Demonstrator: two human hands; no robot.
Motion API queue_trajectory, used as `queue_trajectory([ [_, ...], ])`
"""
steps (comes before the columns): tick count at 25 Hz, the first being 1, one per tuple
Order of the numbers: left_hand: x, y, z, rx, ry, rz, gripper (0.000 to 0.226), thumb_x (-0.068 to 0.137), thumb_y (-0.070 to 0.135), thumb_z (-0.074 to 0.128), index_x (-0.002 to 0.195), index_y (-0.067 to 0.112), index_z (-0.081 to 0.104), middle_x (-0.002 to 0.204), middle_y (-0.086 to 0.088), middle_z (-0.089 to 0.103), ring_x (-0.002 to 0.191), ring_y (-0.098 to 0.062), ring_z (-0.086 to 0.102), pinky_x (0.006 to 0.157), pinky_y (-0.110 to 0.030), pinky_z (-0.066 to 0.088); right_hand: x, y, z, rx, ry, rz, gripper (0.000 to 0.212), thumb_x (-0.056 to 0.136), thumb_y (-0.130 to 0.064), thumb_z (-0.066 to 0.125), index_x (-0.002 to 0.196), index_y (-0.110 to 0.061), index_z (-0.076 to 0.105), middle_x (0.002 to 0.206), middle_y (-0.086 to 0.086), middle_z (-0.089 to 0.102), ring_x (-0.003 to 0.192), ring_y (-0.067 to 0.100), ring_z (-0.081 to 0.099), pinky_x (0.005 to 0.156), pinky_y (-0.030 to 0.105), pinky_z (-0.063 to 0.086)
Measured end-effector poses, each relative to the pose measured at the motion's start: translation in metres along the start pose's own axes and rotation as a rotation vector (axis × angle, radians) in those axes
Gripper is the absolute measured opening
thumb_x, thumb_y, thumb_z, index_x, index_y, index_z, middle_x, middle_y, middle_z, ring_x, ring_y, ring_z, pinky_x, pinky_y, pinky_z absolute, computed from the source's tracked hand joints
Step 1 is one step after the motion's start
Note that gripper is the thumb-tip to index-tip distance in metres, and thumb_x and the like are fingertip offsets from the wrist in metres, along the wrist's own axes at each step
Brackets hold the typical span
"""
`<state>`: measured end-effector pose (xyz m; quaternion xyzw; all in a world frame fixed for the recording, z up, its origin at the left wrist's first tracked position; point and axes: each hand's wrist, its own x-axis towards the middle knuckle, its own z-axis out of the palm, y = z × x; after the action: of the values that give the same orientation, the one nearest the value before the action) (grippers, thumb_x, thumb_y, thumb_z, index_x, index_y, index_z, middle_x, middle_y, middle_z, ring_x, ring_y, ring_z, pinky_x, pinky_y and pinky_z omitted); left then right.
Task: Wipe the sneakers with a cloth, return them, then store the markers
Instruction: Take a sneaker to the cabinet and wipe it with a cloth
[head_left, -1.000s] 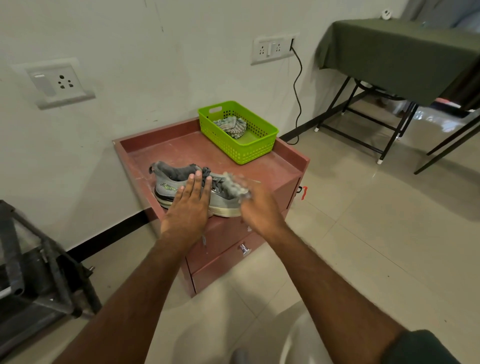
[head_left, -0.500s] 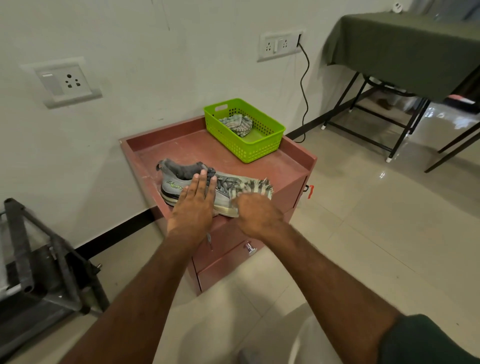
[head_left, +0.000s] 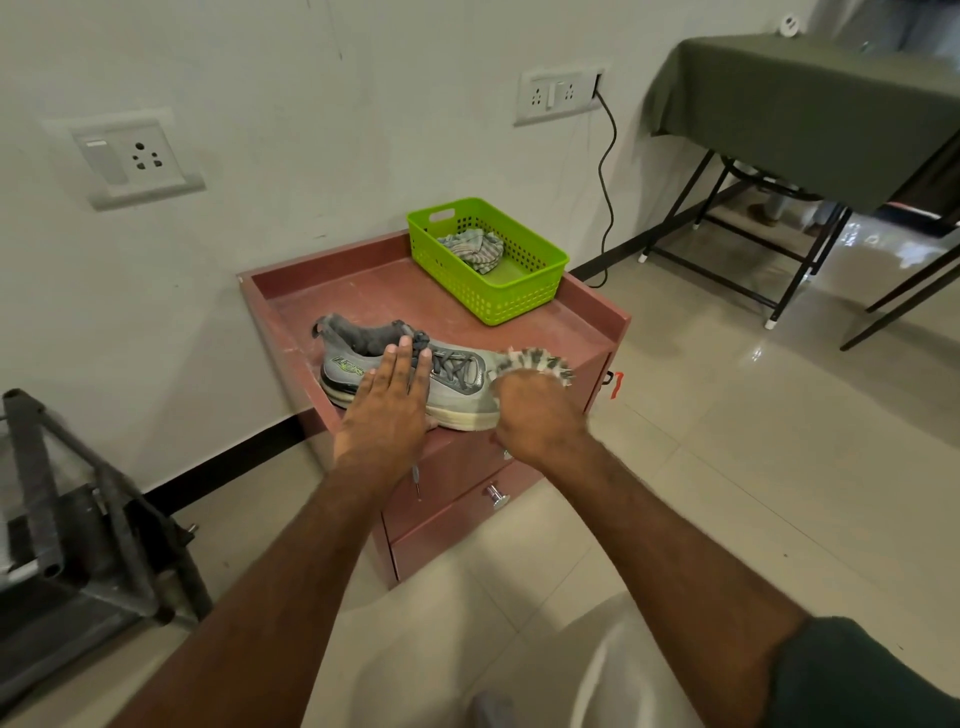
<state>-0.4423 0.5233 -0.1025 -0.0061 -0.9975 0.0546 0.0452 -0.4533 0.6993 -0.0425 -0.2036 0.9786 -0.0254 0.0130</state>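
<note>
A grey sneaker (head_left: 457, 376) with a pale sole lies on its side along the front of the reddish cabinet top (head_left: 384, 296), toe to the right. My left hand (head_left: 389, 410) lies flat on its middle, fingers straight over the laces. My right hand (head_left: 535, 415) grips a grey-and-white striped cloth (head_left: 535, 361) and presses it on the sneaker's toe, which the hand and cloth hide. No markers are in view.
A green plastic basket (head_left: 519, 296) holding a second striped cloth (head_left: 475, 249) stands at the cabinet's back right. Drawers with metal knobs (head_left: 496, 499) face me. A dark metal frame (head_left: 78, 519) is on the left, a green-draped table (head_left: 810, 114) at the far right.
My right hand has slid the cloth from the laces rightward to the toe of the sneaker. The left hand has stayed flat on the shoe.
</note>
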Motion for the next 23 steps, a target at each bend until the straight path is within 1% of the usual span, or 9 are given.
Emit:
queue_trajectory([
  [3, 0.000, 0.000, -0.001, 0.009, -0.021, 0.017, 0.089, 0.101, 0.052, 0.039, 0.155, 0.011, -0.018, 0.162, -0.016, -0.022, 0.153, -0.030, -0.011, 0.125, -0.042, 0.009, -0.002, -0.028, 0.004, 0.195, -0.014, -0.050, 0.032, 0.086, -0.005, 0.058, 0.116, -0.010, 0.071, 0.114, 0.014, 0.070, 0.106, 0.031, 0.066, 0.087, 0.037, 0.055],
  [6, -0.002, 0.000, -0.003, 0.021, 0.003, 0.024, 0.082, 0.104, 0.047, 0.035, 0.155, 0.010, -0.017, 0.162, -0.017, -0.022, 0.153, -0.030, -0.010, 0.124, -0.041, 0.008, 0.008, -0.019, 0.005, 1.128, -0.119, 0.100, 0.045, 0.087, 0.010, 0.053, 0.120, -0.014, 0.072, 0.117, 0.012, 0.073, 0.093, 0.019, 0.068, 0.073, 0.024, 0.054],
  [8, -0.001, 0.000, 0.000, 0.018, 0.026, 0.018, 0.077, 0.105, 0.044, 0.033, 0.157, 0.011, -0.015, 0.163, -0.017, -0.020, 0.153, -0.030, -0.008, 0.124, -0.041, 0.009, 0.011, -0.003, 0.005, 1.455, 0.037, 0.161, 0.056, 0.091, 0.013, 0.049, 0.138, -0.016, 0.060, 0.126, 0.005, 0.070, 0.095, 0.016, 0.066, 0.081, 0.030, 0.056],
  [10, 0.000, 0.000, 0.002, 0.011, 0.033, 0.010, 0.078, 0.105, 0.046, 0.034, 0.157, 0.012, -0.014, 0.163, -0.017, -0.019, 0.154, -0.029, -0.008, 0.124, -0.041, 0.009, 0.014, 0.018, 0.004, 1.126, 0.406, 0.108, 0.065, 0.091, 0.014, 0.046, 0.148, -0.017, 0.048, 0.146, 0.000, 0.055, 0.127, 0.015, 0.056, 0.108, 0.029, 0.045],
  [12, 0.000, -0.001, 0.003, 0.004, 0.034, 0.011, 0.081, 0.103, 0.049, 0.035, 0.157, 0.012, -0.013, 0.164, -0.017, -0.018, 0.154, -0.029, -0.007, 0.124, -0.041, 0.009, 0.018, 0.033, 0.008, 0.635, 0.527, 0.032, 0.069, 0.089, 0.013, 0.044, 0.152, -0.014, 0.042, 0.159, 0.004, 0.038, 0.149, 0.018, 0.030, 0.124, 0.036, 0.022],
  [17, 0.003, 0.000, 0.001, 0.034, 0.005, 0.003, 0.081, 0.104, 0.049, 0.034, 0.156, 0.012, -0.016, 0.163, -0.016, -0.020, 0.153, -0.029, -0.009, 0.125, -0.042, 0.010, 0.014, 0.006, 0.020, 0.059, -0.043, -0.058, 0.056, 0.090, 0.003, 0.054, 0.144, -0.013, 0.050, 0.157, 0.009, 0.040, 0.147, 0.024, 0.034, 0.118, 0.046, 0.035],
  [19, 0.002, 0.000, 0.000, 0.025, -0.004, -0.002, 0.078, 0.106, 0.042, 0.034, 0.156, 0.012, -0.018, 0.163, -0.015, -0.023, 0.153, -0.028, -0.011, 0.125, -0.041, 0.010, 0.006, -0.011, 0.026, 0.329, -0.035, -0.103, 0.051, 0.091, 0.003, 0.051, 0.138, -0.017, 0.059, 0.145, 0.008, 0.055, 0.132, 0.026, 0.052, 0.106, 0.036, 0.045],
  [21, 0.001, 0.000, -0.001, 0.011, -0.008, 0.001, 0.075, 0.106, 0.037, 0.033, 0.156, 0.012, -0.019, 0.162, -0.014, -0.025, 0.153, -0.028, -0.013, 0.125, -0.041, 0.009, -0.001, -0.014, 0.022, 0.919, -0.089, -0.050, 0.046, 0.096, 0.001, 0.053, 0.135, -0.021, 0.063, 0.132, 0.006, 0.066, 0.109, 0.023, 0.065, 0.092, 0.034, 0.050],
  [23, 0.001, -0.001, -0.001, 0.005, 0.009, 0.006, 0.075, 0.106, 0.041, 0.032, 0.156, 0.012, -0.016, 0.163, -0.014, -0.023, 0.153, -0.028, -0.012, 0.125, -0.041, 0.009, 0.005, 0.001, 0.008, 1.408, 0.091, 0.162, 0.043, 0.096, 0.003, 0.055, 0.135, -0.016, 0.063, 0.119, 0.007, 0.072, 0.093, 0.022, 0.068, 0.081, 0.037, 0.057],
])
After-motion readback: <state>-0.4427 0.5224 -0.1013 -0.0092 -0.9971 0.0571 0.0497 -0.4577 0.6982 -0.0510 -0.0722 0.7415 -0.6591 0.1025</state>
